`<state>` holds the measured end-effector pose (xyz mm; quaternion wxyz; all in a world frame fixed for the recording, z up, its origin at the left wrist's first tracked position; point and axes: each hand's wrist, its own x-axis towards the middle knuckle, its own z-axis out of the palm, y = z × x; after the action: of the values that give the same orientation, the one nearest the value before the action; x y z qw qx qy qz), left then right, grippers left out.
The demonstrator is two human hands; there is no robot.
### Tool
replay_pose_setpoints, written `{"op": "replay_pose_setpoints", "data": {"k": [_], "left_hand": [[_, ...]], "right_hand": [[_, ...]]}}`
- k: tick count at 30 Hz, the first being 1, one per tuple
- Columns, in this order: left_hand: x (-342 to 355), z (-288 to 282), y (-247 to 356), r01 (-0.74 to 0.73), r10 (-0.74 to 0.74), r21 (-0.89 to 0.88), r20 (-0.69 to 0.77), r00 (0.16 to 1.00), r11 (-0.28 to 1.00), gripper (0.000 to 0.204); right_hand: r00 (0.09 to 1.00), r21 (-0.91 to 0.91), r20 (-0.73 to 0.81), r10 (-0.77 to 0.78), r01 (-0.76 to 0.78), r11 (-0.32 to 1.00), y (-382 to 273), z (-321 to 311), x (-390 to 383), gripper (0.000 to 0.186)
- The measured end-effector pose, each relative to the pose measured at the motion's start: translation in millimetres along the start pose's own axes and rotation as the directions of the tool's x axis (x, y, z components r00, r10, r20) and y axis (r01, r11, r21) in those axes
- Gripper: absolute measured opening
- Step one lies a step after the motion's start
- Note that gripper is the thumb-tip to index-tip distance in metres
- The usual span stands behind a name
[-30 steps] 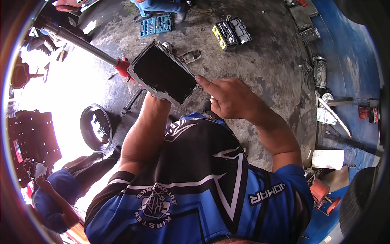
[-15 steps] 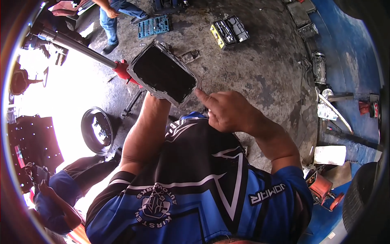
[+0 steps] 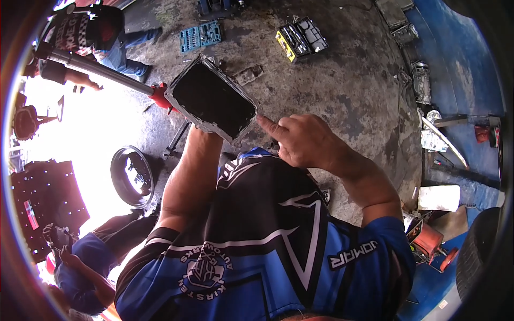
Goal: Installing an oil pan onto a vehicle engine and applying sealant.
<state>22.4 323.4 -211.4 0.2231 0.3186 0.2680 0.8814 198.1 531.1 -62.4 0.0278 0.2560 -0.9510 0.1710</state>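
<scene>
A rectangular oil pan (image 3: 215, 96) with a black inside is held up in front of my chest, its open side toward me. Grey sealant (image 3: 243, 92) runs unevenly along its rim. My left hand (image 3: 207, 137) grips the pan from underneath; its fingers are hidden behind it. At the pan's right corner, my right hand (image 3: 305, 140) has its index finger stretched out, the tip at or very near the sealant. Its other fingers are curled, and I see nothing held in them.
A steel pole with a red end (image 3: 159, 95) reaches in behind the pan's left side. A wheel rim (image 3: 132, 176) stands at left. Blue (image 3: 200, 36) and yellow-black (image 3: 301, 40) tool cases lie beyond. One person (image 3: 88, 267) is at lower left, another (image 3: 115, 51) at upper left.
My right fingertip has shifted slightly along the pan's right corner. The pan has barely moved. The person at upper left has come further into view, bending down.
</scene>
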Motion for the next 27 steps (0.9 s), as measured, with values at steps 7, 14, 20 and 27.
{"op": "replay_pose_setpoints", "data": {"k": [7,14,20,27], "left_hand": [[4.9,29.5,7.0,0.044,-0.009,0.092,-0.349,0.937,0.995,0.036],[5.5,-19.0,-3.1,-0.043,0.043,-0.106,-0.011,0.999,0.993,0.035],[7.9,-2.7,0.9,-0.063,0.061,-0.088,-0.018,0.998,0.994,0.032],[19.2,29.5,12.1,-0.094,0.094,-0.058,-0.012,0.996,0.994,0.029]], "right_hand": [[0.998,0.004,-0.005,0.063,-0.063,0.998,8.5,-2.7,3.7,0.080],[0.999,0.077,-0.050,-0.009,0.013,0.997,-14.9,17.4,16.6,0.079],[0.997,0.077,-0.001,-0.074,0.074,0.994,-37.8,19.7,24.1,0.078],[0.995,0.019,0.045,-0.086,0.085,0.996,-21.1,7.5,20.7,0.079]]}}
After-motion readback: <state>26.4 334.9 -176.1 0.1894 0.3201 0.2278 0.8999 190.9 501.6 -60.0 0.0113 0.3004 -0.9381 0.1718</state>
